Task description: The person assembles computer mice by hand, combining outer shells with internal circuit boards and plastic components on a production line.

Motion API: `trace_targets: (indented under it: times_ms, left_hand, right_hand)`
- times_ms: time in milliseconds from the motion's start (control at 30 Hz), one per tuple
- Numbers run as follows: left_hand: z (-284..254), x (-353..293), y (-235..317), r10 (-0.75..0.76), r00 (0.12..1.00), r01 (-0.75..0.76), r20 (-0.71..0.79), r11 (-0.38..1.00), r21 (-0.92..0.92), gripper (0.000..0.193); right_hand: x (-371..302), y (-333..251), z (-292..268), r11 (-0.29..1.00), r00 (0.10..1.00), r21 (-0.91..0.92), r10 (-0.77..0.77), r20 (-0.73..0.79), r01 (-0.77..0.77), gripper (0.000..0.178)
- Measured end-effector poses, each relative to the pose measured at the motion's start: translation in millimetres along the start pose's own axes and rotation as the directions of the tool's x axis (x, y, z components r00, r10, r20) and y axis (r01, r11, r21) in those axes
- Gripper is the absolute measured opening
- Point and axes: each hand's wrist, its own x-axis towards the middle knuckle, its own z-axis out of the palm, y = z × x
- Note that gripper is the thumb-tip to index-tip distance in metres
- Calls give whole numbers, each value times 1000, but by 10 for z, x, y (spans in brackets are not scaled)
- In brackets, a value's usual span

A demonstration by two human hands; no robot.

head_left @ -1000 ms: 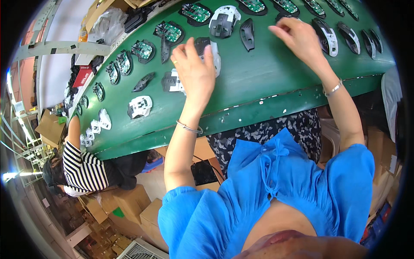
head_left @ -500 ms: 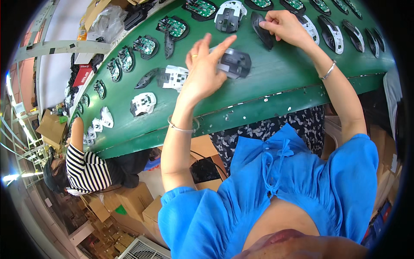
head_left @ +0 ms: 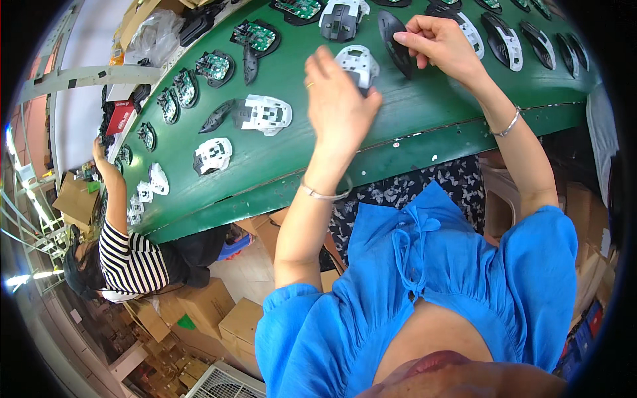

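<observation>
A white-and-black computer mouse shell point(head_left: 359, 61) lies on the green belt point(head_left: 279, 162), partly hidden behind my left hand point(head_left: 340, 106). That hand's fingers are stretched upward along the shell's left side, with the thumb apart near its dark lower end. Whether they touch it is hard to see. Between thumb and fingers, my right hand point(head_left: 443, 52) pinches a thin black curved mouse cover piece point(head_left: 394, 41), held up on edge. Just above the left hand sits another grey-and-white mouse shell point(head_left: 342, 20).
Left of my hands are a white mouse shell point(head_left: 267, 114), a black cover piece point(head_left: 215, 117) and a smaller shell point(head_left: 213, 156). Several mouse bases with green circuit boards point(head_left: 213, 67) line the far side. More shells point(head_left: 502, 41) stand at right. A co-worker in stripes point(head_left: 136, 265) reaches in at far left.
The mouse shell by my left hand has turned, its white end now upward. My left hand has shifted right and its fingers have drawn together. My right hand still holds the black piece.
</observation>
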Motion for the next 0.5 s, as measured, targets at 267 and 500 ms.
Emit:
trace_targets:
  times_ms: [267, 500]
  left_hand:
    - [-371, -15, -266, -185, 917, 394, 353, 293, -871, 46]
    - [-438, -66, -47, -71, 876, 453, 478, -221, -864, 43]
  right_hand:
    - [-340, -420, 205, 880, 989, 467, 19, 144, -84, 25]
    - [-358, -790, 399, 864, 996, 499, 19, 89, -61, 24]
